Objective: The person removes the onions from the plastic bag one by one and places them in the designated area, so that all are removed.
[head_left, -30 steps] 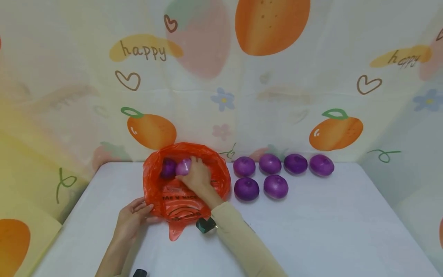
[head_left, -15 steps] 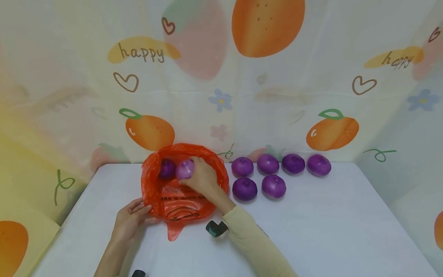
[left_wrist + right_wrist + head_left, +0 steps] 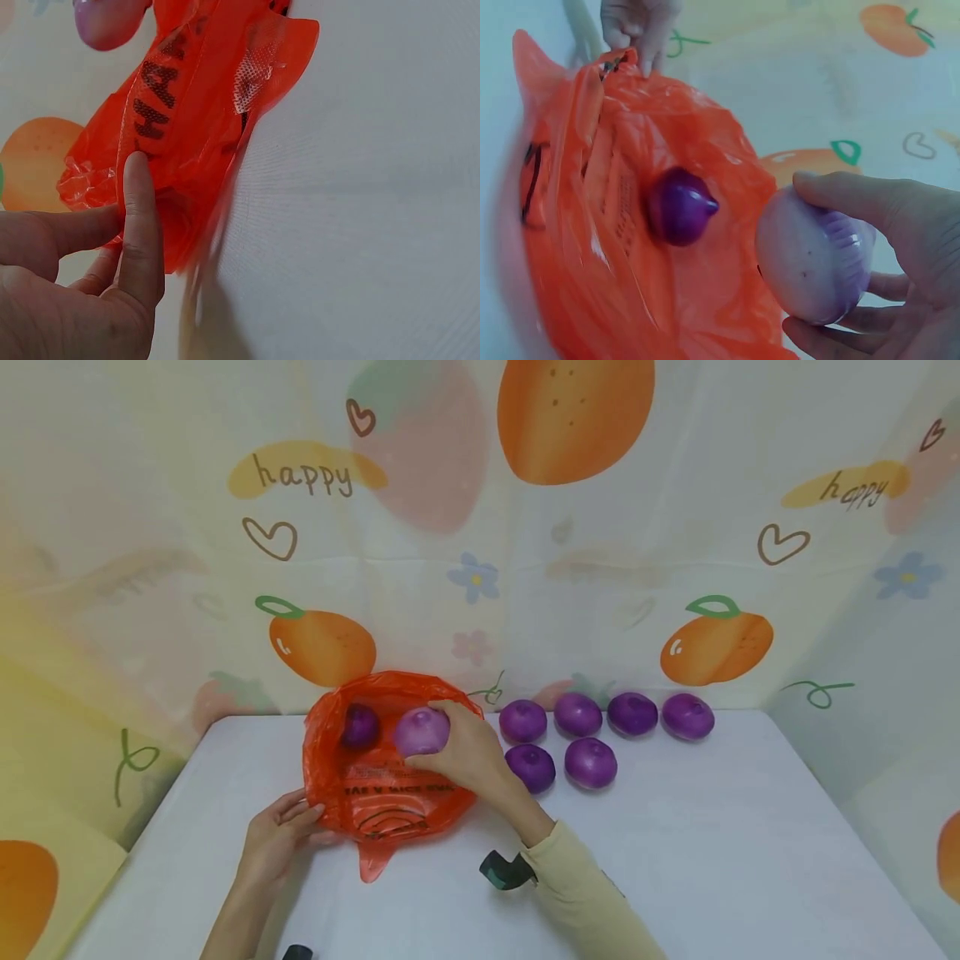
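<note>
A red plastic bag (image 3: 401,810) with dark print stands with its mouth spread wide at the left of the white table. Its near-left rim is pinched between the thumb and fingers of my left hand (image 3: 273,839); the left wrist view shows this hand (image 3: 112,277) at the bag's edge (image 3: 180,112). My right hand (image 3: 472,747) grips a pale purple onion (image 3: 422,732) over the bag's mouth, thumb and fingers around its side (image 3: 802,255). Inside the bag sits a darker purple onion (image 3: 361,726), apart from the held one (image 3: 681,208).
Several purple onions stand in two rows right of the bag, among them a back-row onion (image 3: 632,714) and a front-row onion (image 3: 591,763). A fruit-patterned cloth (image 3: 592,635) hangs behind the table (image 3: 712,827). A dark strap piece (image 3: 504,870) hangs by the right wrist.
My right hand has drawn the pale onion to the right and up, away from the dark onion in the bag. My left hand keeps its pinch on the rim. The head view shifts slightly.
</note>
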{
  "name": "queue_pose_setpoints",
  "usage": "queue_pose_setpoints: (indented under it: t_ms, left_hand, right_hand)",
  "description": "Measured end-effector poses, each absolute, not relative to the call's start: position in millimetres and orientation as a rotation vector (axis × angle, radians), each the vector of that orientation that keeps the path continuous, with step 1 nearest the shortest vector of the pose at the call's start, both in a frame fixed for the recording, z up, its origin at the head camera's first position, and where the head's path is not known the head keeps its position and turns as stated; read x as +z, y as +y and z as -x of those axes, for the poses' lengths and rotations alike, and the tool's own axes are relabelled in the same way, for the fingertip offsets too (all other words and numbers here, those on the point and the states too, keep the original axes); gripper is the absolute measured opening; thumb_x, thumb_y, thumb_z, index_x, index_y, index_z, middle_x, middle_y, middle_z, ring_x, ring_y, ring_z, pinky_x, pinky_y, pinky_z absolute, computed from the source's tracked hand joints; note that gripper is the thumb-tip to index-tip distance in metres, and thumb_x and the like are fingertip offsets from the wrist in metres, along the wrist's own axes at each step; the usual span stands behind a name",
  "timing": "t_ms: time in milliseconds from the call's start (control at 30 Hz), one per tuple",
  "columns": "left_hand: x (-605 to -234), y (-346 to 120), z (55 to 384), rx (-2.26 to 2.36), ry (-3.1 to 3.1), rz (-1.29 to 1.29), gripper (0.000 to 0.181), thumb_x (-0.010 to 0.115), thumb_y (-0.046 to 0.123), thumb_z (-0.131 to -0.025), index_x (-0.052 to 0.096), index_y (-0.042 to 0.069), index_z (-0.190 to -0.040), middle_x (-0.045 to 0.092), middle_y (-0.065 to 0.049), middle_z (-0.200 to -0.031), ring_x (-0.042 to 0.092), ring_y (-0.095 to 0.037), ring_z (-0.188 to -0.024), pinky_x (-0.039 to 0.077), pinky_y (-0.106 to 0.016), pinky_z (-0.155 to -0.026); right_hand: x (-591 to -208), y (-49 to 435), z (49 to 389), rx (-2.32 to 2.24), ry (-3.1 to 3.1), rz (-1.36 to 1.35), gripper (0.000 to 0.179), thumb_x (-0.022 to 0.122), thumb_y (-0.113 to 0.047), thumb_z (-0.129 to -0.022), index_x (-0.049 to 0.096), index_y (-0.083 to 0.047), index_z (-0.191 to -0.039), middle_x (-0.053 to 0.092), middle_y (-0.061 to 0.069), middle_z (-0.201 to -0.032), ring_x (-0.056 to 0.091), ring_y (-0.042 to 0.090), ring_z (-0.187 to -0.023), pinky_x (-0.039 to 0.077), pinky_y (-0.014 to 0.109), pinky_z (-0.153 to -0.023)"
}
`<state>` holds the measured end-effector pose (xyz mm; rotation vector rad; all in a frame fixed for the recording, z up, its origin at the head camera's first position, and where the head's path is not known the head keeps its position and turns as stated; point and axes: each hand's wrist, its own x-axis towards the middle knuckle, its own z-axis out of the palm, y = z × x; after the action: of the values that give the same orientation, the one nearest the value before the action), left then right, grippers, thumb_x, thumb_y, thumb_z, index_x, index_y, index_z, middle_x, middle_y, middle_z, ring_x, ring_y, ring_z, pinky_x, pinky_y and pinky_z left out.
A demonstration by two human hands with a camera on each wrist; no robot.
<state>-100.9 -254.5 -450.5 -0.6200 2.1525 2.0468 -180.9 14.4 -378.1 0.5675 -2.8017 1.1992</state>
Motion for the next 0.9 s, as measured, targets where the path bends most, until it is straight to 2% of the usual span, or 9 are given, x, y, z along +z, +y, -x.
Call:
queue_pose_setpoints:
  t_ms: [333, 633, 900]
  left_hand:
    - [-454.9, -251.4, 103.0, 2.031, 2.144, 0.626, 0.057, 0.058, 0.012, -0.099, 0.032, -0.003, -0.148, 0.069, 0.001, -0.110, 0.070, -0.009, -0.081, 0.058, -0.025, -0.076]
    - [-453.5, -253.0, 102.9, 1.959, 2.205, 0.617, 0.057, 0.057, 0.014, -0.100, 0.033, -0.001, -0.149, 0.062, -0.013, -0.129, 0.070, -0.008, -0.085, 0.057, -0.022, -0.077]
    - [-456.2, -254.6, 101.9, 1.988, 2.183, 0.617, 0.057, 0.057, 0.013, -0.099, 0.033, -0.002, -0.149, 0.066, -0.008, -0.122, 0.070, -0.008, -0.084, 0.058, -0.025, -0.078]
  right_hand:
    - [-369.7, 51.0, 175.2, 1.241, -2.745, -0.523, 0.077, 0.087, -0.044, -0.070, 0.054, -0.014, -0.134, 0.062, 0.003, -0.127, 0.062, 0.022, -0.108, 0.053, 0.043, -0.091]
    - [-368.3, 78.8, 177.8, 1.171, -2.683, -0.504, 0.074, 0.088, -0.036, -0.071, 0.056, -0.011, -0.133, 0.062, 0.005, -0.127, 0.059, 0.023, -0.112, 0.051, 0.044, -0.095]
    - [-369.4, 116.8, 178.6, 1.111, -2.650, -0.432, 0.079, 0.087, -0.028, -0.073, 0.050, -0.004, -0.139, 0.057, 0.015, -0.134, 0.053, 0.033, -0.122, 0.045, 0.053, -0.102]
